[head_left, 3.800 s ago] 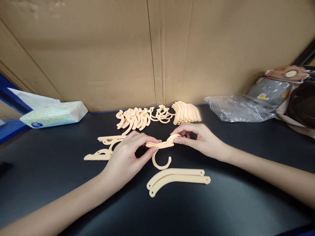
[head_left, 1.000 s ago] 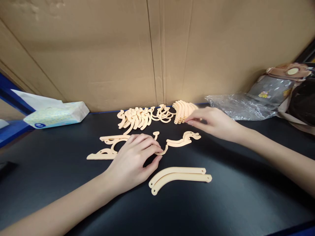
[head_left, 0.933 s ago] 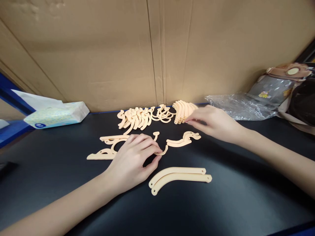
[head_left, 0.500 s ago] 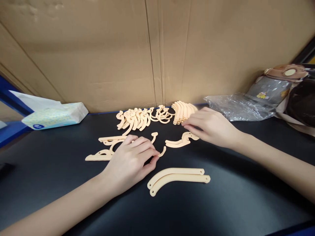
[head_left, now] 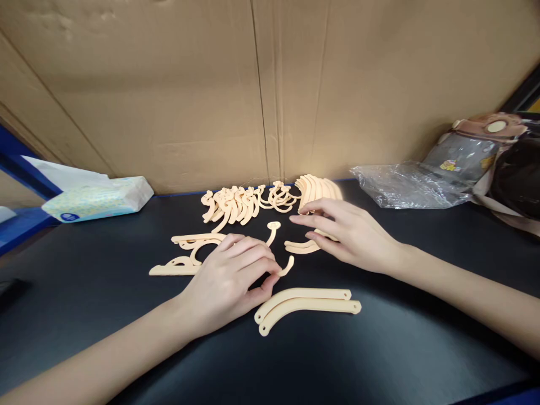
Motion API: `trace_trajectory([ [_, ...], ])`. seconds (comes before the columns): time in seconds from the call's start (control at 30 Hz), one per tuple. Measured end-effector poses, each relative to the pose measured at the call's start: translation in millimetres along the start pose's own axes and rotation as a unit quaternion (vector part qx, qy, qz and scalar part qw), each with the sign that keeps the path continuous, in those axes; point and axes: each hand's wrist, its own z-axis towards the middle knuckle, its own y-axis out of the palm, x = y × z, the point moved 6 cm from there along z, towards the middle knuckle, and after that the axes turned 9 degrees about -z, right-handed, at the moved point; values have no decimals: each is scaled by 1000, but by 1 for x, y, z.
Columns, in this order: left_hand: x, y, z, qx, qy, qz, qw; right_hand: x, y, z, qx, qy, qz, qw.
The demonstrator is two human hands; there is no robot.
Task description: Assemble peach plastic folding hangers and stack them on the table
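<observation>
My left hand [head_left: 230, 275] rests on the black tabletop [head_left: 379, 337] with fingers curled, pinching a peach plastic hook piece [head_left: 282, 253] whose round tip sticks up past the fingers. My right hand [head_left: 343, 230] hovers with fingers extended over a small wavy peach part [head_left: 297, 246], touching it. Two long curved arms [head_left: 306, 306] lie just in front of both hands. Flat bracket-shaped pieces [head_left: 185, 256] lie left of my left hand.
Rows of peach parts [head_left: 236, 203] and a stack of curved arms [head_left: 318, 188] stand by the cardboard wall [head_left: 253, 84]. A tissue pack [head_left: 97, 197] lies at the left, and crumpled clear plastic [head_left: 405, 188] and a bag [head_left: 506, 163] at the right.
My right hand has drawn back from the stack of curved arms at the rear and come down onto the wavy part. My left hand has kept its pinch on the hook, shifting it slightly.
</observation>
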Motion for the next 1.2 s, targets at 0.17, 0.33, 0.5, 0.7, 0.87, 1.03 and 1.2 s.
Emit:
trace_trajectory([
  [0.17, 8, 1, -3, -12, 58, 6, 998, -22, 4, 3, -18, -38, 3, 999],
  [0.33, 12, 1, -4, -13, 75, 33, 997, -27, 6, 7, 1, -51, 22, 998],
  [0.5, 13, 4, -5, -27, 89, 59, 994, -24, -2, 8, 37, -31, 1, 999],
  [0.7, 13, 5, -5, -22, 91, 74, 993, -29, -5, 10, 43, -47, -41, 997],
  [0.87, 11, 5, -3, -22, 75, 53, 996, -28, -4, 9, 38, -32, -42, 998],
  [1.03, 5, 3, -4, -17, 47, 19, 999, -30, -2, 8, 28, -28, -29, 999],
  [1.2, -6, 1, -8, -10, -5, -12, 1000, -29, 0, 5, 13, -22, 25, 999],
])
